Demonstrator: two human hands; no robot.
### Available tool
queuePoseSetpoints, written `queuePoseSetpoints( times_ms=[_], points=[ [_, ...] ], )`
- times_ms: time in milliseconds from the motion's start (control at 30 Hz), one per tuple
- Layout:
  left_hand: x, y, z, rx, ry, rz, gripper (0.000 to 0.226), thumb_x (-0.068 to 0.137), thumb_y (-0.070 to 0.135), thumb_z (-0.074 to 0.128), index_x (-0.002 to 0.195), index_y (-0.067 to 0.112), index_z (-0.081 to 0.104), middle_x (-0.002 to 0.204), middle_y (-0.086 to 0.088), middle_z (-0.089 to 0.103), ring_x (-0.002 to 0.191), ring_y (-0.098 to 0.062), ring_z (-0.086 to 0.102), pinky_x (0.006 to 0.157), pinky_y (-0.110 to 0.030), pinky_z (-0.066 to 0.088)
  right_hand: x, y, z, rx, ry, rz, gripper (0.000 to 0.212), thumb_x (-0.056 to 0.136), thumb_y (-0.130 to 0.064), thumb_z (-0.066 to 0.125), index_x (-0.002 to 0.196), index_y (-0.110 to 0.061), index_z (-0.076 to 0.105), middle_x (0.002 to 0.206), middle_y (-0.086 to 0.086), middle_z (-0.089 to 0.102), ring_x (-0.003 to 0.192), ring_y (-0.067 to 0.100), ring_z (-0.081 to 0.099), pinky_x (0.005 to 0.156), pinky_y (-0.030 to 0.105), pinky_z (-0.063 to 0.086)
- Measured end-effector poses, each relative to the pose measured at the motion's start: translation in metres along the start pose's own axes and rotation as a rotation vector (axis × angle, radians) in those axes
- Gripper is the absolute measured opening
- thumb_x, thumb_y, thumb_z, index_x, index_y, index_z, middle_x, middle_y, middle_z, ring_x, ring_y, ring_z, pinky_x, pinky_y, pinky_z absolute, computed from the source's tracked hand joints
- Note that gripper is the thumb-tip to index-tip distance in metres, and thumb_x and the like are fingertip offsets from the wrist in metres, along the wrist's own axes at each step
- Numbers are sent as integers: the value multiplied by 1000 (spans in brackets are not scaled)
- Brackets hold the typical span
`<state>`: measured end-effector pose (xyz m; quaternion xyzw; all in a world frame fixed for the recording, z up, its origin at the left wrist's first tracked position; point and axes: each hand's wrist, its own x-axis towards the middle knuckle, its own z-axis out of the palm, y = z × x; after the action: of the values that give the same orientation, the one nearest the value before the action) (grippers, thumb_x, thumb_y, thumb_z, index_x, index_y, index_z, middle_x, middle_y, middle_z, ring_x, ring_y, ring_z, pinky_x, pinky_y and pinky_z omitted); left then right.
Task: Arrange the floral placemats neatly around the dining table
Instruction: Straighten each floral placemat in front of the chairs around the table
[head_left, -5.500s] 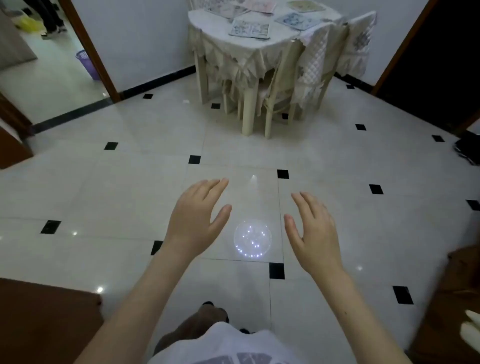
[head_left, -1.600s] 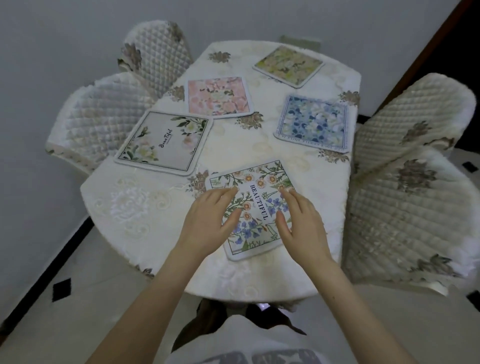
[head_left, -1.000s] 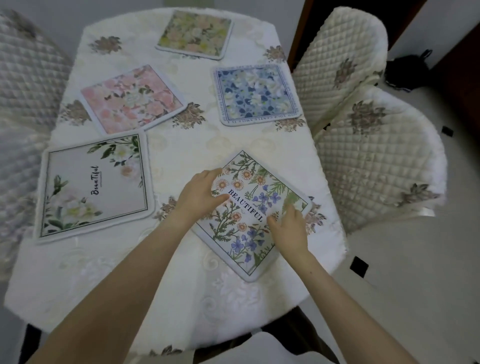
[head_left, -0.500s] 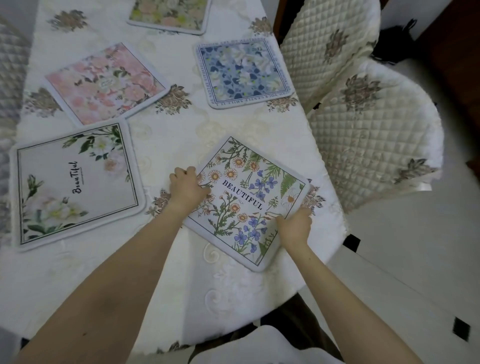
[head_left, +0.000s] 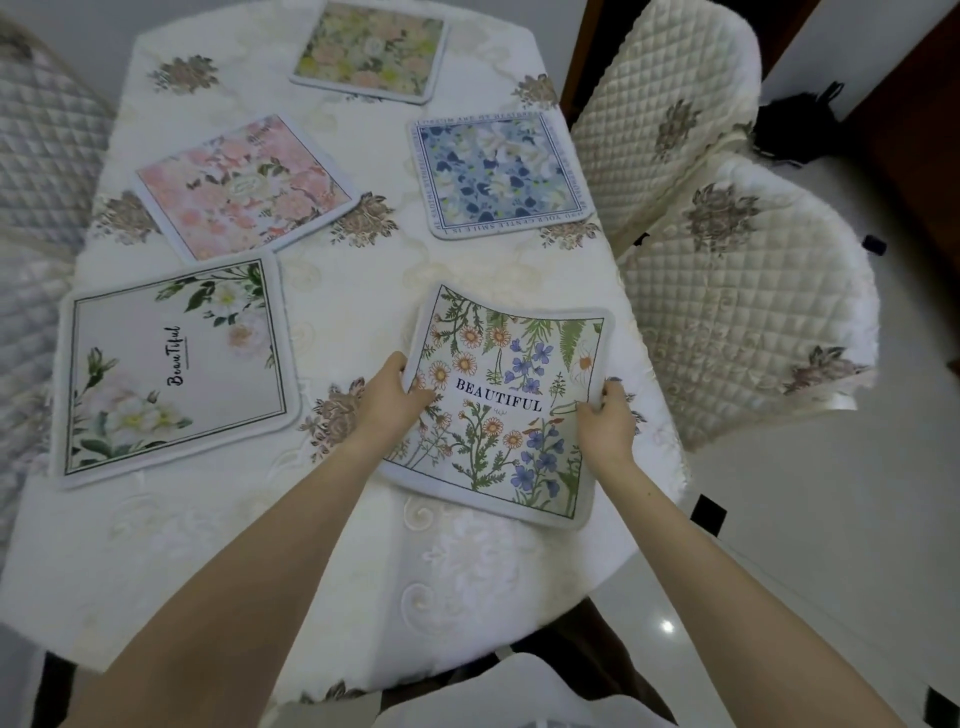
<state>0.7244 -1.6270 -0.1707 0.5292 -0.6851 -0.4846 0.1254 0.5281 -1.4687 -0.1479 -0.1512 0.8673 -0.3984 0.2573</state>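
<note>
Fingers (head_left: 415, 387) of the left hand (head_left: 387, 402) and right hand (head_left: 605, 421) are clamped on opposite edges of the wildflower-printed square fabric placemat lettered BEAUTIFUL (head_left: 506, 405). Lying skewed half a second ago, it is now being squared near the cream embroidered tablecloth's (head_left: 363, 291) right edge, below the blue floral square placemat (head_left: 498, 174); its alignment is judged nearly finished.

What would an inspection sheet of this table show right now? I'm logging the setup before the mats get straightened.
Surface: dining table under a cream embroidered cloth.
Job's things: wildflower placemat gripped at both side edges; white rose placemat, pink placemat, blue placemat, yellow-green placemat lying flat.
Clutter: nothing seen.
Grippers: left hand and right hand both grip the wildflower placemat.
Cables: nothing seen.
Surroundings: quilted chairs, tiled floor, dark bag.
</note>
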Motion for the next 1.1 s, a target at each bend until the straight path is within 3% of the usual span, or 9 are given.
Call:
queuePoseSetpoints(
  times_ms=[200,367,533,633,767,867,967,1033,1100],
  points=[
    [-26,18,20,-149,92,-42,28,81,16,70,98,15,48,83,5,60,68,-10,59,52,-21,41,23,-14,-25,-32,-35,-111,15,91,-3,42,104,-2,50,89,8,56,71,23,50,54,26,38],
    [-49,42,53,-300,210,-98,26,81,14,68,98,19,50,85,6,63,74,-10,62,57,-23,46,50,-31,-41,-49,-140,-233,17,90,-5,43,104,-4,53,82,7,57,62,20,49,49,26,38],
    [-70,65,86,-410,368,-179,26,82,15,66,101,24,52,85,12,62,75,-4,60,57,-19,44,80,-45,-59,-77,-269,-370,14,91,-4,46,102,-5,54,78,6,57,60,22,50,55,29,41],
    [-82,77,106,-466,434,-228,27,84,16,62,109,21,54,93,7,63,81,-11,62,64,-25,48,95,-54,-73,-137,-358,-462,15,90,-3,45,102,-6,55,71,1,54,54,17,47,51,28,40],
    [-98,91,128,-531,462,-290,30,87,19,59,116,14,57,101,-3,66,88,-21,65,73,-34,53,112,-69,-93,-226,-445,-561,16,90,-7,48,102,-10,57,76,-1,59,66,24,58,63,40,53],
    [-107,101,136,-622,438,-346,13,90,21,54,98,14,61,88,-6,68,73,-18,67,52,-28,54,122,-78,-99,-289,-473,-618,16,90,-9,51,103,-11,60,91,8,66,75,28,63,66,42,54],
    [-111,107,140,-641,376,-386,21,92,23,50,75,14,59,72,-6,68,56,-19,67,47,-27,54,133,-88,-97,-355,-465,-664,21,92,-11,51,111,-14,59,96,5,64,71,22,60,62,35,53],
    [-112,109,142,-637,330,-406,23,92,22,50,76,8,61,67,-6,67,46,-15,66,43,-24,53,139,-97,-95,-406,-488,-700,27,93,-11,48,118,-14,57,99,3,62,72,25,61,67,42,56],
    [-111,110,149,-634,284,-437,22,91,21,51,84,2,62,64,-8,67,44,-15,65,45,-25,55,144,-104,-92,-420,-546,-742,19,92,-10,47,106,-17,58,101,8,65,74,30,62,65,44,55]
  ],
)
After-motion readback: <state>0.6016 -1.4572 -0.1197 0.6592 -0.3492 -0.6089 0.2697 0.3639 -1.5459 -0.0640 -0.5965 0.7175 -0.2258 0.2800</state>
